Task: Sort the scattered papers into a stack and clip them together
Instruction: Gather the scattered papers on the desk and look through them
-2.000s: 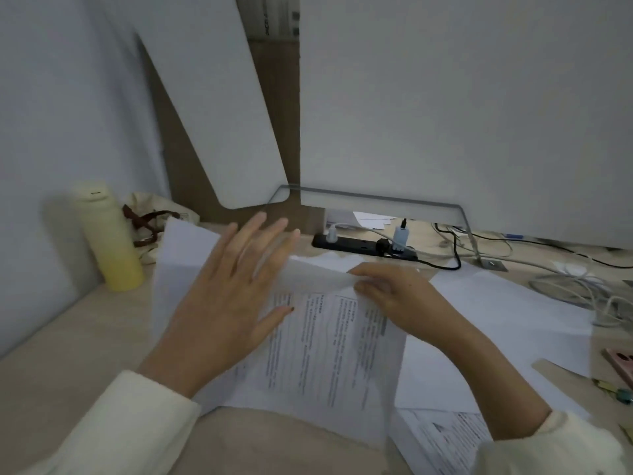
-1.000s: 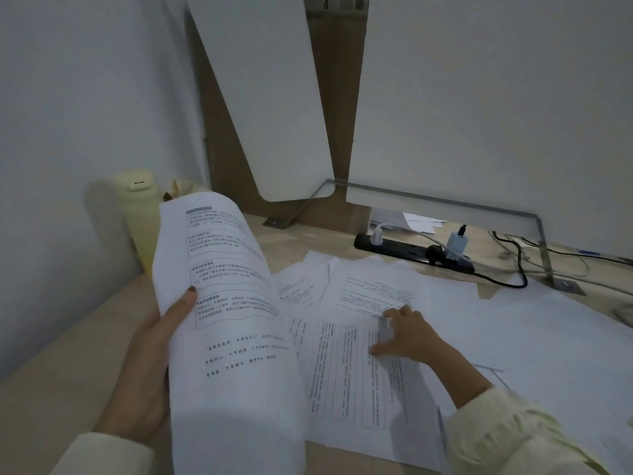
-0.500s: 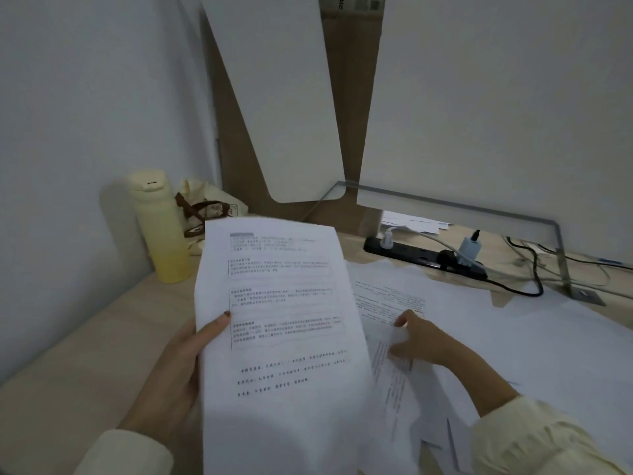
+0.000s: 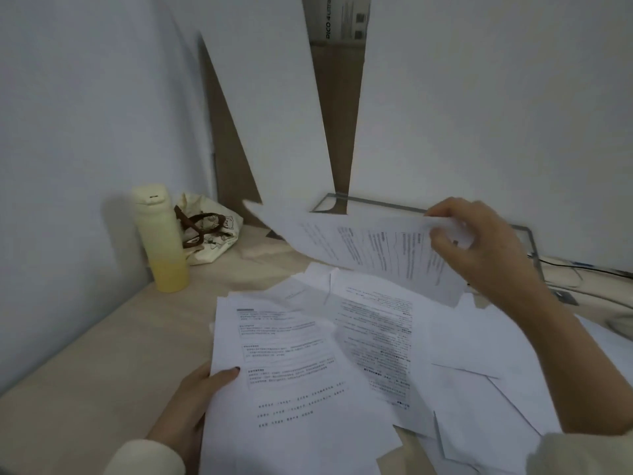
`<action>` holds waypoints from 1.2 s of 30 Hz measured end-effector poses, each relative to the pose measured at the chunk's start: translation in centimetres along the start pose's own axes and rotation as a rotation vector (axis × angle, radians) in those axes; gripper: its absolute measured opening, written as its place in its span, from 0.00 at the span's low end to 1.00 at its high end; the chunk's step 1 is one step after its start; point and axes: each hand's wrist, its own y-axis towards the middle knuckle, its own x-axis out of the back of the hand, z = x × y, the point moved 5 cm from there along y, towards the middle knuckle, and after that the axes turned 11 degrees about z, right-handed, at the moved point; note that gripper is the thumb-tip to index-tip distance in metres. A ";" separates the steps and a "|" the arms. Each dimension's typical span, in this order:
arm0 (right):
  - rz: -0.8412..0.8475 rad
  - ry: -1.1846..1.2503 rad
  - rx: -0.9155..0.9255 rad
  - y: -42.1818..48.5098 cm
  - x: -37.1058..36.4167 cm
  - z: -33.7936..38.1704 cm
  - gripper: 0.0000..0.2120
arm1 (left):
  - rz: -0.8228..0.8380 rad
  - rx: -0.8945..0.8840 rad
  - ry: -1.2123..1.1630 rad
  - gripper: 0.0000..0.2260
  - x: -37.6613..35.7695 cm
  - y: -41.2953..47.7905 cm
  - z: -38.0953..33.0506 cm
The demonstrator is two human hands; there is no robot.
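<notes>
Step in hand: gathering, early to mid.

Left grip (image 4: 191, 406) grasps the stack (image 4: 294, 378) at its left edge, thumb on the printed face. The sheet count cannot be read.

Right grip (image 4: 479, 248) pinches one sheet (image 4: 370, 252) by its right edge, raised and sagging leftward. Loose papers (image 4: 472, 344) lie overlapped on the desk (image 4: 102, 371), below the right grip and right of the left. No clip in view.

Next move, judged: lay the sheet on the stack and align the edges. The one-edge pinch lets it droop, so guide the free corner.

Materials: thin matte white paper, printed, limp, some corners folded. The desk is pale and smooth. Beyond the left grip stand a yellow cylindrical bottle (image 4: 161, 241) and, just beside it, a soft cream cloth bag (image 4: 212, 231) with brown handles.
</notes>
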 end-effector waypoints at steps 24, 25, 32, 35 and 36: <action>0.409 -0.641 0.329 2.2 -19.3 11.0 0.12 | 0.051 -0.034 0.082 0.13 -0.2 -1.0 0.0; 0.432 -0.645 0.328 2.1 -20.6 11.0 0.13 | 0.037 -0.042 0.075 0.13 -0.6 -0.8 0.0; 0.390 -0.496 0.267 1.6 -25.9 10.7 0.12 | -0.002 -0.092 0.256 0.13 -0.5 -0.2 0.7; 0.377 -0.323 0.212 1.0 -25.8 9.4 0.21 | -0.039 -0.098 0.278 0.18 0.1 0.1 1.3; 0.397 -0.247 0.144 1.0 -25.4 8.1 0.25 | -0.066 -0.102 0.278 0.21 0.3 0.2 1.4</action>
